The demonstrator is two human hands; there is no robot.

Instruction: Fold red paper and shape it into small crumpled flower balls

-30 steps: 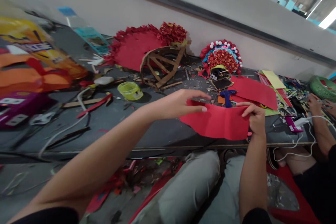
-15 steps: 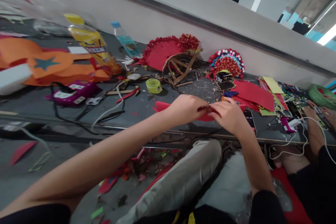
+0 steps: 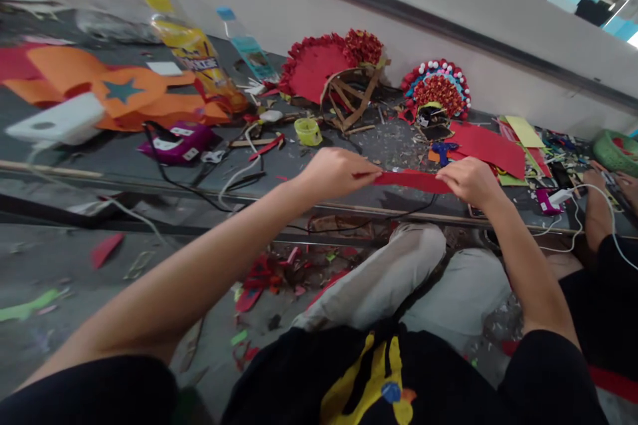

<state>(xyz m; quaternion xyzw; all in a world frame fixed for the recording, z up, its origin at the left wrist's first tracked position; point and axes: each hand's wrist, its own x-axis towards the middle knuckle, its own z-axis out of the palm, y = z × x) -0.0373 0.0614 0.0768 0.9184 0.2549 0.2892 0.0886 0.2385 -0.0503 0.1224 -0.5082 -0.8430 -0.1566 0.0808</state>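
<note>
A strip of red paper (image 3: pixel 409 180) stretches between my two hands, just above the front edge of the grey table (image 3: pixel 294 163). My left hand (image 3: pixel 341 169) pinches its left end, and my right hand (image 3: pixel 468 180) pinches the right end. Behind my right hand lie a blue glue gun (image 3: pixel 443 151) and a sheet of red paper (image 3: pixel 491 148). A small yellow-green tub (image 3: pixel 308 131) stands beyond my left hand. Partly hidden under my right hand is a phone (image 3: pixel 476 211).
Two decorated red headpieces, one on a brown frame (image 3: pixel 355 98) and one with beads (image 3: pixel 438 89), lean at the wall. Bottles (image 3: pixel 197 56), orange paper (image 3: pixel 144 89), purple power strips (image 3: pixel 182 143) and cables crowd the left. Another person's hands (image 3: pixel 595 179) work at the right beside a green basket (image 3: pixel 615 151).
My hands have moved apart, and the red paper now shows as a strip drawn out between them. The camera view has tilted downward.
</note>
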